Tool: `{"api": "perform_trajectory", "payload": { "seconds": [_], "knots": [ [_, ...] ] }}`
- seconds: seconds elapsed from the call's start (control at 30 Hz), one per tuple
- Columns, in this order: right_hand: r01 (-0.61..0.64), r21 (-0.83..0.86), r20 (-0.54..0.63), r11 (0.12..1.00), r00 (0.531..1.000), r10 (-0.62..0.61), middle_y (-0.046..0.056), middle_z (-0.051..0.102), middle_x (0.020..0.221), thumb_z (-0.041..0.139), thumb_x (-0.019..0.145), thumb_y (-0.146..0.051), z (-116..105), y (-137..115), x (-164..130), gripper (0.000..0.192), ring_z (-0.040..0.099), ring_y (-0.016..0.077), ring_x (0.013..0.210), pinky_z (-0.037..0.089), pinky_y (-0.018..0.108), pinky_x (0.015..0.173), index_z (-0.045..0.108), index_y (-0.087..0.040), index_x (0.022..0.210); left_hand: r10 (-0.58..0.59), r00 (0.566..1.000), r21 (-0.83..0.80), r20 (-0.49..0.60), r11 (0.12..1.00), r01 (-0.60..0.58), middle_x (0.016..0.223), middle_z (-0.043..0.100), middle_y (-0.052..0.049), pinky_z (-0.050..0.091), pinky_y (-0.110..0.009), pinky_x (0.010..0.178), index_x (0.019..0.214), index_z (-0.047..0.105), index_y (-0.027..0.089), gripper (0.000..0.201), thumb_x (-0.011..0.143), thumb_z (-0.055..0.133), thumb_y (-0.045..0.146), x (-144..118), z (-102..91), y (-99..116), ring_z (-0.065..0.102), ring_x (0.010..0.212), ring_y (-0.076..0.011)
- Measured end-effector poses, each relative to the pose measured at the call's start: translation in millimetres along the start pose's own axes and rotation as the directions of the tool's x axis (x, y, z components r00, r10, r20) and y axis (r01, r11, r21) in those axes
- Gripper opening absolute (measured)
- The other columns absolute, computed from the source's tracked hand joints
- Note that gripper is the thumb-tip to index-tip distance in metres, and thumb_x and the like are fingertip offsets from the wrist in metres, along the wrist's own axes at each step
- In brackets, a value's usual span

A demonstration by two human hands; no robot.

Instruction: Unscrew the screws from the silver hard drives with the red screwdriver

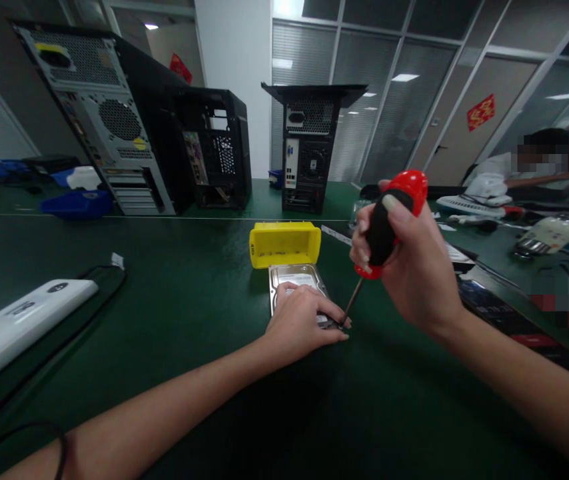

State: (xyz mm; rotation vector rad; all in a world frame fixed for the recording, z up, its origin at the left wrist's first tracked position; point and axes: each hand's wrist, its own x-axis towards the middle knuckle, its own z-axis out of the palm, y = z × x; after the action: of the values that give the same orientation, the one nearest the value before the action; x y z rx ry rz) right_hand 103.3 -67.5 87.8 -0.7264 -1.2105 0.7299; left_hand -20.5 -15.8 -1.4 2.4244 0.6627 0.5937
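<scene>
On green table (174,300), right hand (414,267) tilts screwdriver (389,223).

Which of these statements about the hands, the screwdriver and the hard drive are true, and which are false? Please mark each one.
1. The right hand grips a screwdriver with a red and black handle. True.
2. The left hand rests flat on the hard drive. True.
3. The yellow bin stands in front of the hard drive, nearer to the person. False: it lies behind the drive, farther away.
4. The screwdriver tip points up at the ceiling. False: it points down to the drive's near right corner, beside the left fingers.
5. Three computer cases stand at the far side of the green table. True.
</scene>
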Motion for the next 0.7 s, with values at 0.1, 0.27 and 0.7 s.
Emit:
{"api": "perform_trajectory", "payload": {
  "seconds": [0.1,0.27,0.7],
  "knots": [
    [-0.003,0.019,-0.044,1.0,0.999,0.004,-0.007,0.042,0.054,0.066,0.075,-0.046,0,2,2,0.033,0.036,0.0068,0.039,0.03,0.021,0.036,0.042,-0.023,0.077,-0.004,1.0,0.003,-0.01,1.0,0.004,0.092,0.074,0.007,0.022,-0.044,0.093,0.082,0.073,0.031,0.012,0.07,0.076,0.029,0,0.1,1,0.06,0.096,-0.0222],
    [0.062,0.041,0.009,0.997,0.998,-0.062,-0.002,0.048,0.07,0.06,0.078,-0.051,-4,8,1,0.029,0.04,0.0078,0.044,0.028,0.021,0.033,0.051,-0.025,0.086,0.001,1.0,-0.017,-0.007,1.0,-0.001,0.093,0.075,0.007,0.022,-0.043,0.093,0.082,0.073,0.03,0.009,0.073,0.075,0.03,0,-0.3,1,0.061,0.095,-0.0218],
    [0.139,0.053,0.028,0.989,0.99,-0.141,0.002,0.041,0.076,0.044,0.086,-0.055,-6,-1,0,0.034,0.037,0.009,0.046,0.024,0.023,0.032,0.058,-0.026,0.096,-0.031,0.999,-0.036,0.021,0.999,0.032,0.094,0.074,0.006,0.023,-0.045,0.097,0.082,0.073,0.029,0.009,0.074,0.074,0.032,0,-1.3,3,0.06,0.098,-0.0221]
  ]
}}
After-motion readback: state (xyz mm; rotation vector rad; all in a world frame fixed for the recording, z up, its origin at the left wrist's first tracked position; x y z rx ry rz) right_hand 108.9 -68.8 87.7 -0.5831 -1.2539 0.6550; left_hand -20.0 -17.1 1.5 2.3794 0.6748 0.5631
